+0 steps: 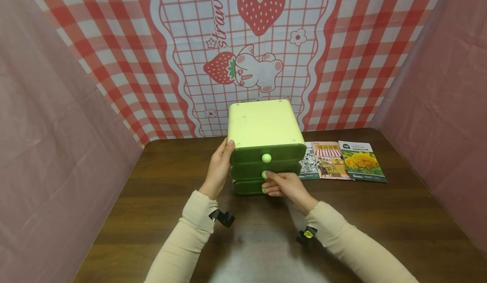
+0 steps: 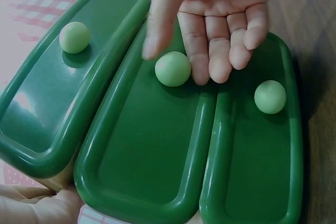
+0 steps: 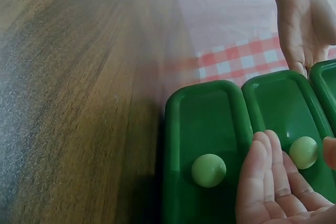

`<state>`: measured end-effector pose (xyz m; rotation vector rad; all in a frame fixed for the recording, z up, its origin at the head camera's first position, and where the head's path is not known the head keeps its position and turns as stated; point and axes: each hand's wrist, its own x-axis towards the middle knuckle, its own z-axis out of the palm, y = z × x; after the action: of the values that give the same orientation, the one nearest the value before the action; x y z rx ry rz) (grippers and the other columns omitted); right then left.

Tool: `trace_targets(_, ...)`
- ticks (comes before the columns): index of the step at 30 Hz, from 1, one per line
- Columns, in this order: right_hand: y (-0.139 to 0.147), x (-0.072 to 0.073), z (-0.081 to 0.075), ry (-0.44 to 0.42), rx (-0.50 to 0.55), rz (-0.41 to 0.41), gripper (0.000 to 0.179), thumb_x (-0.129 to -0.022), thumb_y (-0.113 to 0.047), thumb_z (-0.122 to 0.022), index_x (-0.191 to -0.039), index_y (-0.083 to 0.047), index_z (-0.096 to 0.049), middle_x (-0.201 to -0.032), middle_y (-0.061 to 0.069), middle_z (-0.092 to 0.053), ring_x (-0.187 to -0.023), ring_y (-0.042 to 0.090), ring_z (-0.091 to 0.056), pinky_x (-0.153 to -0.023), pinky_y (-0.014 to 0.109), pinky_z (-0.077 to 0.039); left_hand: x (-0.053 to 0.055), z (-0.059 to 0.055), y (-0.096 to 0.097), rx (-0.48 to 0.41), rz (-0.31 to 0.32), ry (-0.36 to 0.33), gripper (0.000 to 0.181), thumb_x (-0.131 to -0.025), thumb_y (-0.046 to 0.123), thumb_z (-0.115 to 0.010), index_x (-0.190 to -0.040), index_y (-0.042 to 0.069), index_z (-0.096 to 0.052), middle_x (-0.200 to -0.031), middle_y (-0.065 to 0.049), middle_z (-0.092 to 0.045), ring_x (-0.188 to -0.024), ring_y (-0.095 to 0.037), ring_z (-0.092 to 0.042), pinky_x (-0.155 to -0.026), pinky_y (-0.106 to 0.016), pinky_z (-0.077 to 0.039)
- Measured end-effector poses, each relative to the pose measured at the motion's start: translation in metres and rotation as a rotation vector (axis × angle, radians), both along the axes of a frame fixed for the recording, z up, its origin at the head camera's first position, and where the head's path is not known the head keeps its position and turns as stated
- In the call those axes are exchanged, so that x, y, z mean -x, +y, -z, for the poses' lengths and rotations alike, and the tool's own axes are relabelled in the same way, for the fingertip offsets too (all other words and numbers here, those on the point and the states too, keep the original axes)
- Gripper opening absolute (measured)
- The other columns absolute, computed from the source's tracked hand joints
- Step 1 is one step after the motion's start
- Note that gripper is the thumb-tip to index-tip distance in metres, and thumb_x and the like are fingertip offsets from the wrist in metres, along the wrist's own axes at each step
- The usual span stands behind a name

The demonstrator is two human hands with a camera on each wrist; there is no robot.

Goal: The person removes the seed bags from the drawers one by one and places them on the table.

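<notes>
Resting on a dark wooden table point(image 1: 152, 190), a drawer box point(image 1: 266, 122) with a pale yellow top and three green drawers stands between the person's hands in the head view. The left hand point(image 1: 217, 168) lies along the box's side, fingers fairly straight, thumb at the top front corner. The right hand point(image 1: 287, 186) is at the middle knob point(image 1: 264, 175), just below the top knob point(image 1: 266, 158). Three booklets point(image 1: 332, 161) lie right of the box, one partly hidden by it. Behind hangs a red-and-white checked cloth point(image 1: 125, 37).

From the left wrist, the three drawer fronts look closed. The right hand's palm shows, its fingers extended and parted from the thumb, the middle knob between thumb and forefinger. Part of the left hand touches the box's side at the lower corner.

From the right wrist, a slight gap shows between thumb and middle knob, while the bottom knob point(image 3: 209, 170) sits beside the other fingers. Beyond, the left hand reaches down to the box's far side.
</notes>
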<state>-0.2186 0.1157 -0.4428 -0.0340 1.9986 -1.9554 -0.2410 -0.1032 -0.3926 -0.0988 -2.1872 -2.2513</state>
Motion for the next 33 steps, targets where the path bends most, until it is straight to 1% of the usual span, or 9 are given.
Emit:
trace_targets(4, -0.002, 0.002, 0.0, -0.008, 0.008, 0.02, 0.056, -0.095, -0.041, -0.062, -0.117, 0.01, -0.066, -0.092, 0.013, -0.076, -0.078, 0.015, -0.073, -0.085, 0.043, -0.058, 0.0, 0.0, 0.0, 0.023, -0.011, 0.007, 0.067, -0.1, 0.053, -0.045, -0.156, 0.019, -0.027, -0.159, -0.006, -0.034, -0.142, -0.023, -0.035, -0.1, -0.047, -0.041)
trace_targets(7, -0.003, 0.003, 0.0, -0.008, 0.019, 0.029, 0.054, -0.095, -0.039, -0.063, -0.117, 0.011, -0.065, -0.089, 0.011, -0.076, -0.077, 0.014, -0.073, -0.085, 0.042, -0.058, 0.0, -0.001, 0.0, 0.026, -0.015, 0.011, 0.067, -0.1, 0.052, -0.045, -0.156, 0.019, -0.028, -0.158, -0.006, -0.035, -0.14, -0.023, -0.037, -0.095, -0.043, -0.041)
trace_targets(11, -0.004, 0.002, 0.001, -0.003, 0.032, 0.035, 0.053, -0.095, -0.037, -0.063, -0.117, 0.012, -0.064, -0.088, 0.01, -0.076, -0.076, 0.014, -0.073, -0.083, 0.039, -0.059, -0.001, -0.002, 0.0, 0.027, -0.009, 0.014, 0.066, -0.101, 0.052, -0.044, -0.156, 0.019, -0.028, -0.158, -0.005, -0.035, -0.14, -0.022, -0.037, -0.094, -0.042, -0.042)
trace_targets(17, -0.005, -0.001, 0.002, 0.013, 0.031, 0.051, 0.053, -0.095, -0.037, -0.064, -0.115, 0.012, -0.065, -0.085, 0.008, -0.076, -0.077, 0.014, -0.073, -0.081, 0.038, -0.06, -0.002, -0.003, -0.001, 0.03, -0.001, 0.018, 0.068, -0.1, 0.054, -0.043, -0.156, 0.019, -0.027, -0.159, -0.004, -0.033, -0.138, -0.021, -0.037, -0.087, -0.035, -0.042)
trace_targets(18, -0.005, -0.001, 0.003, 0.016, 0.029, 0.056, 0.053, -0.094, -0.037, -0.064, -0.114, 0.012, -0.066, -0.085, 0.008, -0.076, -0.077, 0.015, -0.073, -0.081, 0.039, -0.06, -0.002, -0.003, -0.001, 0.028, 0.0, 0.017, 0.068, -0.1, 0.054, -0.044, -0.156, 0.019, -0.027, -0.159, -0.003, -0.032, -0.138, -0.02, -0.037, -0.087, -0.035, -0.042)
trace_targets(24, -0.006, -0.007, 0.001, 0.034, 0.007, 0.082, 0.052, -0.092, -0.04, -0.066, -0.11, 0.01, -0.069, -0.081, 0.006, -0.076, -0.074, 0.014, -0.073, -0.079, 0.04, -0.06, -0.002, -0.002, -0.001, 0.021, -0.005, 0.006, 0.071, -0.099, 0.057, -0.044, -0.156, 0.019, -0.027, -0.161, -0.002, -0.03, -0.144, -0.02, -0.031, -0.101, -0.042, -0.042)
trace_targets(28, -0.006, -0.013, 0.0, 0.043, -0.006, 0.086, 0.052, -0.092, -0.04, -0.067, -0.108, 0.01, -0.07, -0.082, 0.008, -0.076, -0.072, 0.013, -0.072, -0.075, 0.037, -0.061, -0.001, -0.001, 0.0, 0.022, -0.014, 0.002, 0.07, -0.098, 0.057, -0.045, -0.156, 0.02, -0.028, -0.16, -0.001, -0.031, -0.139, -0.019, -0.036, -0.094, -0.036, -0.044)
trace_targets(30, -0.006, -0.017, -0.001, 0.044, -0.01, 0.086, 0.051, -0.093, -0.038, -0.067, -0.107, 0.011, -0.07, -0.082, 0.009, -0.076, -0.071, 0.014, -0.072, -0.074, 0.038, -0.061, -0.001, 0.0, 0.001, 0.016, -0.017, 0.005, 0.069, -0.098, 0.057, -0.045, -0.155, 0.02, -0.029, -0.16, -0.001, -0.031, -0.137, -0.019, -0.037, -0.092, -0.034, -0.044)
trace_targets(33, -0.006, -0.024, -0.001, 0.043, -0.012, 0.083, 0.051, -0.093, -0.037, -0.066, -0.107, 0.012, -0.069, -0.082, 0.011, -0.076, -0.072, 0.015, -0.072, -0.075, 0.039, -0.061, -0.001, 0.001, 0.001, -0.003, -0.018, 0.01, 0.069, -0.099, 0.055, -0.047, -0.155, 0.019, -0.029, -0.16, -0.002, -0.031, -0.138, -0.019, -0.037, -0.099, -0.036, -0.044)
